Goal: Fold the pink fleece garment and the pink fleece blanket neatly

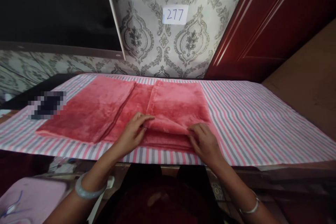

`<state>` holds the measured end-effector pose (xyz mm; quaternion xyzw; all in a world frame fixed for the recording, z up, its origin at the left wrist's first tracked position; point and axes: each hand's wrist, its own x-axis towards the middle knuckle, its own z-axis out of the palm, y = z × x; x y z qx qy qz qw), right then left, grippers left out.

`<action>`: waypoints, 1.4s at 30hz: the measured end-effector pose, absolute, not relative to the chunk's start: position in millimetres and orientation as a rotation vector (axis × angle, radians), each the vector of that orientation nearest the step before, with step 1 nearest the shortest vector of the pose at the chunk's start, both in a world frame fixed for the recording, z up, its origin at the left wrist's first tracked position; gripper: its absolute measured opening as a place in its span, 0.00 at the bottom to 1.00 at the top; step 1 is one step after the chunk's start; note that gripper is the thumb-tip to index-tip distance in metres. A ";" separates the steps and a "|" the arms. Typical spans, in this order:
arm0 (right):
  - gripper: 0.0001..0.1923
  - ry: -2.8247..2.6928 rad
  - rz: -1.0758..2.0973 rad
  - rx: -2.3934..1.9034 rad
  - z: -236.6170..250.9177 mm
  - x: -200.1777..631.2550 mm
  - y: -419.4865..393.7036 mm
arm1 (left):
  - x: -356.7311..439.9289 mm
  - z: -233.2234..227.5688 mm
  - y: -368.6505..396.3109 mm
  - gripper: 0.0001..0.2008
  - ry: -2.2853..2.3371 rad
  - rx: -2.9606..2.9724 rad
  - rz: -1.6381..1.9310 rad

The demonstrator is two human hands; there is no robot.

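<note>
A plush coral-red blanket [178, 98] lies on a striped cloth [252, 119], its two side parts folded inward with a strip of the lower layer showing between them. My left hand [133, 129] pinches the near edge of the right-hand folded part at its left corner. At that edge's other end, my right hand [203, 141] also grips the fabric between thumb and fingers. Between the hands the top layer is lifted and bent slightly away from me, baring the layers beneath. The left folded part lies flat, untouched.
A television [57, 14] stands at the back left. A paper marked 277 [175, 14] is on the patterned wall. At the right is a dark red wooden panel [257, 24]. A blurred-out dark item [47, 105] lies at the cloth's left; a pink stool-like surface [34, 196] sits below.
</note>
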<state>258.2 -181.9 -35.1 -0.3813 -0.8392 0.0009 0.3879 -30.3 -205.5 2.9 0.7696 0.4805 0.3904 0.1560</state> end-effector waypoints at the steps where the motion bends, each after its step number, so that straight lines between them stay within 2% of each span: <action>1: 0.08 -2.124 -0.025 -0.964 -34.7 258.1 -181.6 | -30.3 0.9 -205.9 0.16 1.396 2.276 1.126; 5: 0.10 -2.133 -0.083 -0.928 -37.0 257.8 -182.7 | -31.0 -10.5 -207.5 0.15 1.512 2.489 1.229; 11: 0.12 -2.286 -0.049 -0.922 -50.2 263.0 -184.7 | -40.6 -31.1 -215.3 0.15 1.498 2.658 0.967; 14: 0.12 -2.288 -0.011 -0.907 -50.1 266.1 -186.5 | -46.9 -34.8 -219.5 0.15 1.460 2.629 1.043; 22: 0.12 -2.174 0.297 -0.994 -26.0 294.8 -193.9 | -52.0 -34.3 -218.3 0.13 1.418 2.714 1.059; 27: 0.06 -2.052 0.220 -1.059 -17.5 321.6 -193.7 | -56.6 -39.6 -212.8 0.13 1.394 2.749 1.092; 32: 0.11 -2.283 0.236 -1.065 -17.4 322.0 -199.0 | -58.4 -40.4 -211.5 0.13 1.413 2.741 1.062; 37: 0.05 -2.337 0.186 -1.093 -20.4 318.3 -198.9 | -58.7 -40.2 -211.0 0.11 1.406 2.717 1.098; 42: 0.09 -2.197 0.104 -1.039 -33.0 320.0 -198.0 | -60.6 -45.5 -212.0 0.11 1.371 2.735 1.118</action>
